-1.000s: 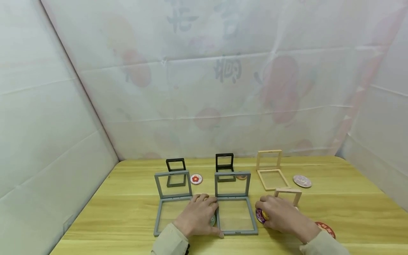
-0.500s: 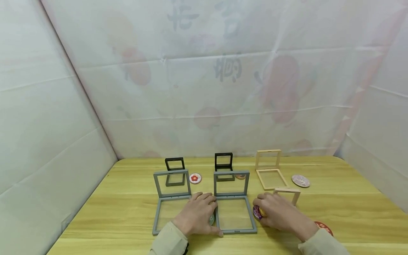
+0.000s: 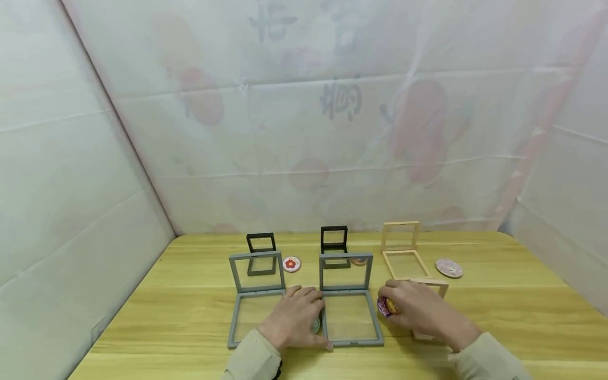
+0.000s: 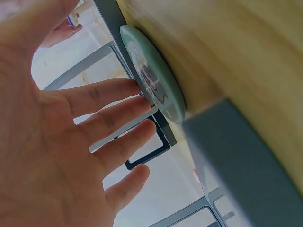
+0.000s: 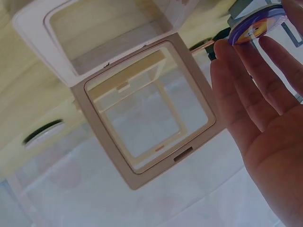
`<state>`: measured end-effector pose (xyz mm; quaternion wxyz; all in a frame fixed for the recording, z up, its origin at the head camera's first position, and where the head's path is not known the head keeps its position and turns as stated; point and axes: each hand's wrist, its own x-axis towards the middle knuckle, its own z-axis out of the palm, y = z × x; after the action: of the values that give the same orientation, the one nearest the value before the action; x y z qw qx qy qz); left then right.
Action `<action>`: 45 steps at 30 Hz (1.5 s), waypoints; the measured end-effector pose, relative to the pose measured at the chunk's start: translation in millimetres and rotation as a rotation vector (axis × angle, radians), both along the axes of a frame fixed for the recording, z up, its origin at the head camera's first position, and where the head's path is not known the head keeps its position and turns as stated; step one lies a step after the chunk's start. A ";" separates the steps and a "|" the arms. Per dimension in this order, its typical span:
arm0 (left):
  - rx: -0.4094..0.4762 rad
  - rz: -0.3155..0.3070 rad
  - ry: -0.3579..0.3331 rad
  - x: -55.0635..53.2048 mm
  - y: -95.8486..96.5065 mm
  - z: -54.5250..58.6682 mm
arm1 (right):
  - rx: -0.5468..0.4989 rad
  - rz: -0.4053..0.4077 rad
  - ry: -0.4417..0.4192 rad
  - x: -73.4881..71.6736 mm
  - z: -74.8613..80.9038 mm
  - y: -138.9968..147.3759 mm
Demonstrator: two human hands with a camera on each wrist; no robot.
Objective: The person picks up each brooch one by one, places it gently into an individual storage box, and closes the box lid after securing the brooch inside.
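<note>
My right hand [image 3: 423, 311] pinches a round purple and yellow badge [image 3: 388, 306] between thumb and fingertips, just right of the right grey frame [image 3: 353, 343]. In the right wrist view, the badge [image 5: 255, 26] is tilted at the fingertips. A pinkish-beige hinged frame [image 5: 106, 137] stands beside that hand, partly covered by it in the head view. My left hand [image 3: 296, 319] lies low between the two grey frames, fingers extended, thumb at the right one's near corner. Under it is a round green badge [image 4: 156, 75], mostly hidden from the head. The left grey frame [image 3: 234, 322] also stands with its lid up.
Two small black frames [image 3: 260, 234] [image 3: 334, 228] stand at the back, with a red-flower badge [image 3: 292, 264] and an orange-brown badge [image 3: 359, 261] near them. A light wooden-coloured frame [image 3: 401, 224] and a pale lilac badge [image 3: 448, 268] sit back right. White fabric walls [image 3: 304, 132] surround the table.
My right hand has risen slightly with the purple and yellow badge. A red badge at the right is now covered by the right forearm and sleeve. The left hand has stayed in place.
</note>
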<state>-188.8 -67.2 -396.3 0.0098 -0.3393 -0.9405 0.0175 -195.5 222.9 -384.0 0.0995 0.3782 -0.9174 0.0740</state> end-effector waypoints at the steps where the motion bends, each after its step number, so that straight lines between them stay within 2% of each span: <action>1: 0.000 0.001 -0.001 -0.1 0.3 0.4 | -0.002 0.002 -0.007 0.0 0.4 -0.4; 9: 0.009 0.008 0.007 0.0 1.5 3.0 | -0.031 0.037 -0.035 -0.9 2.3 -7.9; 18: 0.008 0.023 -0.025 1.3 0.1 0.1 | -0.052 0.104 -0.011 -4.5 1.8 -18.9; 26: 0.007 0.024 -0.003 1.0 1.4 1.9 | -0.027 0.093 -0.041 -5.5 4.4 -27.6; 33: -0.006 0.031 -0.037 3.1 1.3 1.0 | -0.054 0.103 -0.099 -4.4 1.9 -35.2; 45: 0.010 0.026 -0.035 1.3 0.1 -0.1 | -0.039 0.098 -0.098 -3.4 3.4 -43.7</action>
<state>-187.4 -67.0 -396.4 -0.0051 -0.3271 -0.9450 0.0069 -198.9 179.2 -380.7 0.0581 0.4165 -0.8999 0.1152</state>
